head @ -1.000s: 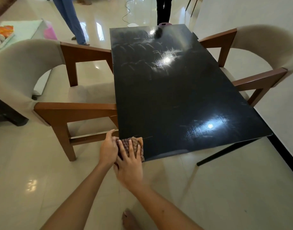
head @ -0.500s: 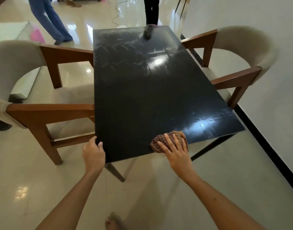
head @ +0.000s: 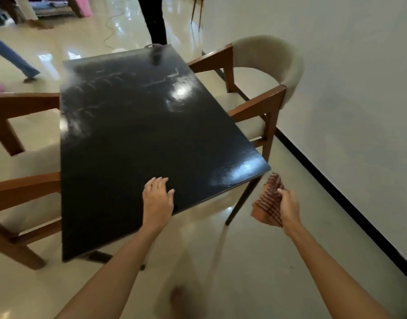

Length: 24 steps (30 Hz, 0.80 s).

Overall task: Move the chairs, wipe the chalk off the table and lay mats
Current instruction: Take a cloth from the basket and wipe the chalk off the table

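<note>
A glossy cream floor [head: 255, 261] spread under one black table [head: 133, 139], faint chalk marks [head: 110, 81] at its far end. Two chairs flanked it: the left chair [head: 18, 185] and the right chair [head: 267, 93]. On the table's near edge the left hand [head: 157, 201] lay flat, fingers spread. Off its near right corner, the right hand [head: 288, 209] gripped one checked cloth [head: 268, 203]. Two people's legs stood beyond.

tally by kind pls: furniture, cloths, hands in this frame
Armchairs: 2, the left armchair and the right armchair
Tables: 1, the black table
Cloths: 1, the checked cloth, held off the table
Hands: 2, the left hand resting on the table, the right hand gripping the cloth
Total: 6
</note>
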Tool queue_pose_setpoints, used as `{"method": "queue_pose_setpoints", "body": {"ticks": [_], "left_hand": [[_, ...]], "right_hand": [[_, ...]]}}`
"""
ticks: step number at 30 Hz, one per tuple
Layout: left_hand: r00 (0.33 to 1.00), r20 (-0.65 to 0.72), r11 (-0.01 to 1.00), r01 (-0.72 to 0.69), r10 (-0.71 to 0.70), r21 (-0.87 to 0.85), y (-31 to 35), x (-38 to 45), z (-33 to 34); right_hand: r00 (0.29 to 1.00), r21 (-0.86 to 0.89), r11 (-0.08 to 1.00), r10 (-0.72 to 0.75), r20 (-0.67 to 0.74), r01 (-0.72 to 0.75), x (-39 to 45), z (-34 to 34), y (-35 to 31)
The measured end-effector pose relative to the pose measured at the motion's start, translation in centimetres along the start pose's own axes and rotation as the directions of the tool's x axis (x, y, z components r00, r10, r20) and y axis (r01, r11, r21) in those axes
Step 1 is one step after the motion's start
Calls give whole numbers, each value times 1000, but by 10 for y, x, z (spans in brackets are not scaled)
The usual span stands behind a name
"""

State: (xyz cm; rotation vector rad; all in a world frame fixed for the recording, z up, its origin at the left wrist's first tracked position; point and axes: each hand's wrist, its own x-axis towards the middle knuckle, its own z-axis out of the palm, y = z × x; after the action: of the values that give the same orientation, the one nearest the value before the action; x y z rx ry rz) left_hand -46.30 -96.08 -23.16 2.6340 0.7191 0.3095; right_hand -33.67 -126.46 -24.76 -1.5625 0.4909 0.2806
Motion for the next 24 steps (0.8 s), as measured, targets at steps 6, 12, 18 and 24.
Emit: {"method": "queue_pose_setpoints", "body": {"ticks": [6,12,18,24], "left_hand": [[897,240,891,-271,371,-364,118,65,44],[682,569,746,52,460,-664,240,151,87],[416,727,817,-74,546,-572,311,232,118],[441,795,867,69,417,-493,374,304,143]], "right_hand": [[841,56,975,157,518,-216,45,-27,-53],[759,-344,936,274,590,-71,122,-35,-116],[777,-511,859,294,557,41,200,-33,-181],[713,-509,854,424,558,-109,290,-55,-234]]}}
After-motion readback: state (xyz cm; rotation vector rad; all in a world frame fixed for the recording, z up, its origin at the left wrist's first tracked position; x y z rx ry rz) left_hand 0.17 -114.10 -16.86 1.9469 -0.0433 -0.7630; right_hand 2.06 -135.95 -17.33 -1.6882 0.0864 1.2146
